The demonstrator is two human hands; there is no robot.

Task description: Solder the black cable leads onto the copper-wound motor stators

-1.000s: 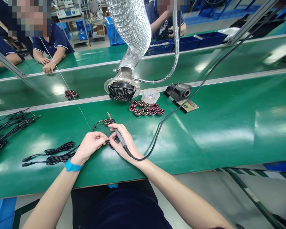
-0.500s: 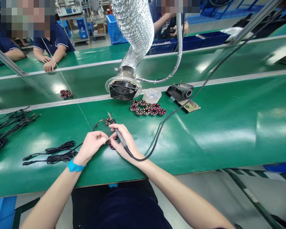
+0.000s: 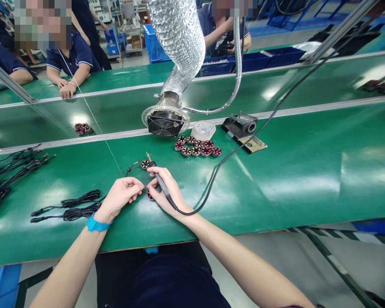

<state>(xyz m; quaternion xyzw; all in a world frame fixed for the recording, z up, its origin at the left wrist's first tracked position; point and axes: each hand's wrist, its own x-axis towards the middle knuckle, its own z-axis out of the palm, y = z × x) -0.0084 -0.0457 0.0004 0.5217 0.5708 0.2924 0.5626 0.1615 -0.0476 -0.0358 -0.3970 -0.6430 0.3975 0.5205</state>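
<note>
Holding the iron in the curled fingers of the right hand, tip toward the worktop's back edge near a wired coil, with the thumb over a second coil, about midway between front and back edges. Pinching the left hand's thumb and fingertips together close by, on something too small to tell. Working between cables to the left and grouped coils, tape and a stand near the back edge.
</note>
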